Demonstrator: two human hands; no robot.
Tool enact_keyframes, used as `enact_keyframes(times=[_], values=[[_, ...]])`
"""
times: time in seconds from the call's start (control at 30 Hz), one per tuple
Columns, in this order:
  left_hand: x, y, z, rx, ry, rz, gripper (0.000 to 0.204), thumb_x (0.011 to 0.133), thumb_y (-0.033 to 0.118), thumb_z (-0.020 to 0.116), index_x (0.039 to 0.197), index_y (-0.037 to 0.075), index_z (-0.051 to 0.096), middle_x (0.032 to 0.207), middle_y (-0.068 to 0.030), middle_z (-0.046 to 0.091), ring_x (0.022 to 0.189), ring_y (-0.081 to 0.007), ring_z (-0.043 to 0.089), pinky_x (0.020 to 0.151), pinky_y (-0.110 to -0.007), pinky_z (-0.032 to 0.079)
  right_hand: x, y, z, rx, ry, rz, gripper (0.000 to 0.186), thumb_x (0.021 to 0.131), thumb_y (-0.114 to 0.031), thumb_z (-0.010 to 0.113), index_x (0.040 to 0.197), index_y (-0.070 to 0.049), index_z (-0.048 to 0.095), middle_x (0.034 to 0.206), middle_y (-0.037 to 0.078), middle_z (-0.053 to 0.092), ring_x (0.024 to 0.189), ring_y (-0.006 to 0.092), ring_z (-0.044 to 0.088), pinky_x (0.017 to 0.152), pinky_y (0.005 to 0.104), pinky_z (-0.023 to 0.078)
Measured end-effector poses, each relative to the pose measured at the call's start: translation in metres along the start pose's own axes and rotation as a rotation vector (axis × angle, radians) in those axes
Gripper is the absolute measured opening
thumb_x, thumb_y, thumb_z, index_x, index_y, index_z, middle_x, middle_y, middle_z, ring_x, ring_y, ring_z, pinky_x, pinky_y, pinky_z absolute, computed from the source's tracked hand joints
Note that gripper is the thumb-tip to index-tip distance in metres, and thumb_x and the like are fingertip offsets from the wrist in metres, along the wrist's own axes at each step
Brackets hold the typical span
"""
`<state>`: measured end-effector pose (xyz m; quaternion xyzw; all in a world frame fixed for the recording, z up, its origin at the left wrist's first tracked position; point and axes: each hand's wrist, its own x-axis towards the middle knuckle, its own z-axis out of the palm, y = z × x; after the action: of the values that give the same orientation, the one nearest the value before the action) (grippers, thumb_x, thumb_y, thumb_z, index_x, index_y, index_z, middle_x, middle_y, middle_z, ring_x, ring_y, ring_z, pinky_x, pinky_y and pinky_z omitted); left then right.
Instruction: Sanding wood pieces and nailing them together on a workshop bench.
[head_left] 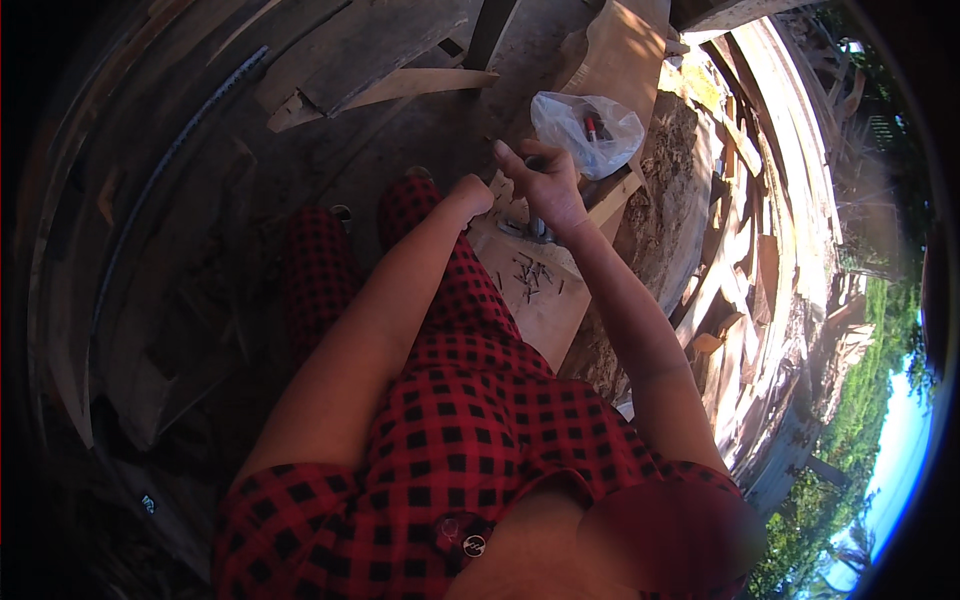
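My left hand (472, 198) is closed at the left edge of a pale wooden board (555, 325); whatever its fingers hold, if anything, is hidden. Just right of it, my right hand (553, 190) wraps round an upright grey metal tool (538, 228) with a dark upper end, its thumb pointing up and left. The tool's lower end is at the board; its exact kind is hidden by the hand. Several small dark nails (530, 277) lie scattered on the board, nearer to me than both hands.
Beyond my right hand sits a clear plastic bag (610, 140) with a red and dark item inside. A long plank (625, 45) runs away behind it. Loose wood scraps (735, 270) pile up on the right. Offcuts (410, 88) lie at the far left.
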<state>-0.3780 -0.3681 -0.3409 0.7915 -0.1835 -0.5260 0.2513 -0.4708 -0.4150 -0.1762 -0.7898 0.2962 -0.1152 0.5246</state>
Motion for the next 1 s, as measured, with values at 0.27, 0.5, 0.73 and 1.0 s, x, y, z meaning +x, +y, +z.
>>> enact_keyframes(times=[0.27,0.5,0.73,1.0], values=[[-0.002,0.006,-0.002,0.197,0.02,0.078,0.023,0.079,0.006,0.05,0.093,-0.009,0.063,0.092,-0.0265,0.063,0.077,-0.0367,0.065,0.063,-0.04,0.054,0.003,0.019,-0.005,0.319,0.126,-0.043,0.035,0.083,-0.029,0.066,0.062,-0.004,0.054,0.052,-0.002,0.046,0.046,0.0047,0.043,0.043,0.0236,0.032],[-0.001,0.003,-0.001,0.311,0.031,0.112,0.024,0.08,0.003,0.045,0.088,-0.01,0.062,0.079,-0.0227,0.065,0.061,-0.0308,0.066,0.053,-0.038,0.055,-0.076,0.103,-0.133,1.073,0.266,-0.13,0.036,0.089,-0.04,0.052,0.07,-0.009,0.05,0.058,0.002,0.037,0.06,0.0192,0.043,0.07,0.0382,0.039],[0.011,-0.003,0.003,0.292,-0.013,0.011,0.024,0.075,0.009,0.054,0.09,-0.005,0.066,0.099,-0.0243,0.063,0.096,-0.0334,0.062,0.08,-0.036,0.05,-0.119,0.091,-0.149,0.892,0.395,-0.092,0.034,0.091,-0.037,0.05,0.07,-0.011,0.048,0.056,0.001,0.036,0.057,0.0183,0.041,0.067,0.0379,0.039],[-0.072,0.009,0.032,0.523,0.236,0.849,0.035,0.073,0.017,0.058,0.104,0.004,0.062,0.103,-0.0177,0.061,0.102,-0.0299,0.057,0.088,-0.038,0.045,-0.132,0.082,-0.126,0.768,0.387,-0.009,0.029,0.093,-0.026,0.048,0.069,-0.009,0.046,0.056,0.002,0.039,0.053,0.0163,0.041,0.064,0.0345,0.041]])
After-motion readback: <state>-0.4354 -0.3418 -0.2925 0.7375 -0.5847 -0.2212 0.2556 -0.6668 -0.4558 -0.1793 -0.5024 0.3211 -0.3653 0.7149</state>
